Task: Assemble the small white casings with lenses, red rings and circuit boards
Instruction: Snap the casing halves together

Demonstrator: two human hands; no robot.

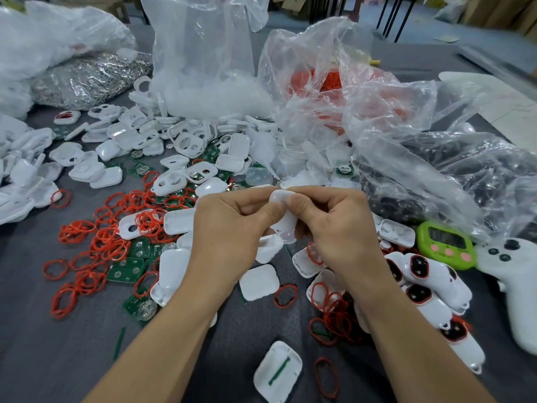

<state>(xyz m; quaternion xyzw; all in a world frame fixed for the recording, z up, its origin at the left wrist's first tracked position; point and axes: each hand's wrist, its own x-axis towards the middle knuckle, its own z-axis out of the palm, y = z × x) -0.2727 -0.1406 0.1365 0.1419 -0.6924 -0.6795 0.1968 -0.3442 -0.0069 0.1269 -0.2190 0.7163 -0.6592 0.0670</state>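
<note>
**Hold the shell by its rim, not its faces**

Both your hands are closed on one piece. Your left hand (229, 234) and right hand (343, 228) meet in front of you, fingers curled, with the thumbs pinching a small white plastic casing (284, 225) between them, clear above the grey table (43, 359). Your fingers hide its inner side, so you cannot tell from here whether a lens, ring or board is already seated.

Expect the casing to be very light, stiff and thin-walled, with a glossy, rounded skin that is likely to slip under a sideways squeeze. Grip it across the long edges near the corners, where the wall looks strongest, and keep your pads off the window openings. If the two halves snap together, press evenly along the rim, because a twist could crack a clip or pop the shell out of your fingers.

The thin red rubber rings (110, 237) lie heaped just left of your left hand. They look soft and stretchy, so lift one by its loop. The green circuit boards (128, 269) sit among them. These are rigid and flat, so take them by the edges. Finished white casings with red-rimmed windows (421, 286) are piled just right of your right hand.
</note>
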